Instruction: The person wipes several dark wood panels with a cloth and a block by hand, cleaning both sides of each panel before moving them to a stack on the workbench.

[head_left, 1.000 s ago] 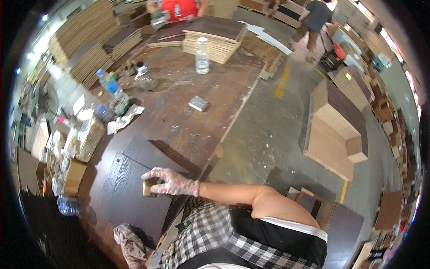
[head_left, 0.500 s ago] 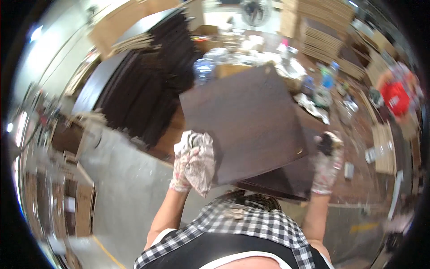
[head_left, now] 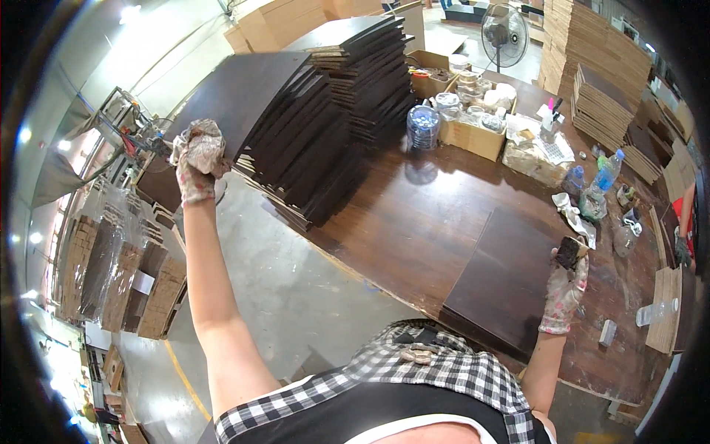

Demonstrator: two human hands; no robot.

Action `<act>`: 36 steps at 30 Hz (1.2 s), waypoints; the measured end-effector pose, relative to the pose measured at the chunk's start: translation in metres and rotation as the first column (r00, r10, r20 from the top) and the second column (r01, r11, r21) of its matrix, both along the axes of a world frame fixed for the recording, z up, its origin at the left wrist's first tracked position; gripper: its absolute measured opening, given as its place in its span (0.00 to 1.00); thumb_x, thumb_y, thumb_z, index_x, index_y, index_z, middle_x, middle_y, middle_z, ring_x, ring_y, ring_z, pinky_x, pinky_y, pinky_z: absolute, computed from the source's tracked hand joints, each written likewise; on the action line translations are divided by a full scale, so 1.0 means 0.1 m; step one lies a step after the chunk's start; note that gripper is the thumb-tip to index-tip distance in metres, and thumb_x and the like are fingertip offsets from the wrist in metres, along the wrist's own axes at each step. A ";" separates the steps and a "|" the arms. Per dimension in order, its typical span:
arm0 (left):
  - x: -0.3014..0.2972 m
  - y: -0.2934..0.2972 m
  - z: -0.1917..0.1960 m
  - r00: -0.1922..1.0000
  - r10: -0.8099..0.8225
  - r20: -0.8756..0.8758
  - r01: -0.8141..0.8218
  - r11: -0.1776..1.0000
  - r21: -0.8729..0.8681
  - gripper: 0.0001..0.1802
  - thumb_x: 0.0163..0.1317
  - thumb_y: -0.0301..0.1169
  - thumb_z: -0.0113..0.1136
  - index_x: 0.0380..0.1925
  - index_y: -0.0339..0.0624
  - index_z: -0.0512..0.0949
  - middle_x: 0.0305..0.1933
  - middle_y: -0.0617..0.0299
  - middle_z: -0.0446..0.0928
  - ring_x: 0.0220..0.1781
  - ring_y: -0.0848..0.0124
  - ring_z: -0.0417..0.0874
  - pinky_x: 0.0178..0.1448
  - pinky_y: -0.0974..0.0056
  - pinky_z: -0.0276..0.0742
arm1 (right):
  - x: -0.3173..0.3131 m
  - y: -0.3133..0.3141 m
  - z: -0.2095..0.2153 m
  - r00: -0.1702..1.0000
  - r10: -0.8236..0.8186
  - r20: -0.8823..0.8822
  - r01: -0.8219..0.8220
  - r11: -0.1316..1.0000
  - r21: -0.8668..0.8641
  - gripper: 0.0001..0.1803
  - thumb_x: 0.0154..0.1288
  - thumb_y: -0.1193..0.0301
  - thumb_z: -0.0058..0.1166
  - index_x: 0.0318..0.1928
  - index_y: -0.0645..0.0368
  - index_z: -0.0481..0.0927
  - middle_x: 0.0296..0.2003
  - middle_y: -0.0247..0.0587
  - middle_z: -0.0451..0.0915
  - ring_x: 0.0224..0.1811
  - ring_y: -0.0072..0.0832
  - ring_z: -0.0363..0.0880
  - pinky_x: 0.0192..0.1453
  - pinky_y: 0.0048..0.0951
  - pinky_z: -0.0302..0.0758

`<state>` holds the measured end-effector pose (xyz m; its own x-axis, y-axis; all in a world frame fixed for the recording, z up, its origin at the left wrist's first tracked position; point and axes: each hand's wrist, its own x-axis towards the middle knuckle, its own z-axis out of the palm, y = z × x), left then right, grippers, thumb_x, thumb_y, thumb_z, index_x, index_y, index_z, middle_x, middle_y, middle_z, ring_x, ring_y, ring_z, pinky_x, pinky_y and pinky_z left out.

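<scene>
In the head view, the left hand [head_left: 197,159], in a patterned work glove, is raised high on the left side and its fingers are closed on the edge of the top dark panel [head_left: 248,92], which lies on a tall, slanted stack of dark panels [head_left: 325,126] at the far left end of the table [head_left: 414,214]. This top panel sits a little shifted out from the stack, toward the hand. The right hand [head_left: 563,292], also gloved, is low on the right side and its fingers are clamped around a small dark block [head_left: 569,253]; the block is held just at the right edge of a single dark panel [head_left: 506,277] that lies flat on the table in front of the person. Whether the block touches this panel, I cannot tell. Behind the flat panel, on the far side of the table, there is an open cardboard box [head_left: 473,133] with small containers, a round clear plastic tub [head_left: 423,126], and two plastic bottles [head_left: 603,177] near a crumpled white cloth [head_left: 573,211]. A standing fan [head_left: 505,33] is behind the table, and stacks of light brown boards [head_left: 592,59] rise at the upper right. On the floor at the left stand wrapped bundles of boards [head_left: 126,274].
</scene>
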<state>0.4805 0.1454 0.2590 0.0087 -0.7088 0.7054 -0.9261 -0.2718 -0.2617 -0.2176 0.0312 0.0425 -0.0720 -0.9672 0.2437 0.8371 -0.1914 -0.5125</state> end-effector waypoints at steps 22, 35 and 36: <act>0.07 0.25 -0.11 0.270 -0.314 -0.910 -0.279 0.879 -0.386 0.24 0.76 0.41 0.48 0.64 0.37 0.72 0.62 0.53 0.77 0.59 0.63 0.81 0.58 0.59 0.81 | 1.19 0.37 0.21 -0.003 -0.352 -0.936 -0.599 0.750 -0.280 0.18 0.57 0.71 0.65 0.49 0.57 0.82 0.46 0.43 0.82 0.49 0.43 0.81 0.53 0.42 0.78; -2.37 0.40 -1.75 0.026 -0.320 -0.947 0.566 0.785 -0.249 0.19 0.58 0.30 0.69 0.51 0.45 0.81 0.58 0.57 0.81 0.60 0.64 0.80 0.66 0.57 0.76 | 1.31 -1.56 -0.14 -0.269 -0.708 -0.653 -0.577 0.661 -0.480 0.13 0.62 0.62 0.62 0.43 0.55 0.83 0.39 0.44 0.81 0.45 0.44 0.80 0.52 0.41 0.78; -2.47 0.42 -2.00 -0.065 -0.231 -0.971 0.608 0.762 -0.223 0.23 0.55 0.28 0.72 0.52 0.46 0.80 0.60 0.55 0.80 0.62 0.63 0.80 0.67 0.57 0.76 | 1.22 -1.78 -0.09 -0.464 -0.647 -0.605 -0.535 0.749 -0.390 0.15 0.62 0.65 0.62 0.48 0.56 0.82 0.43 0.44 0.81 0.48 0.44 0.80 0.56 0.40 0.77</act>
<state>0.2333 0.1878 0.0585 0.1268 -0.9687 0.2134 -0.3118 0.1653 0.9357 -0.0959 -0.1471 0.0336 0.7229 -0.6434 0.2518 -0.6479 -0.7579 -0.0764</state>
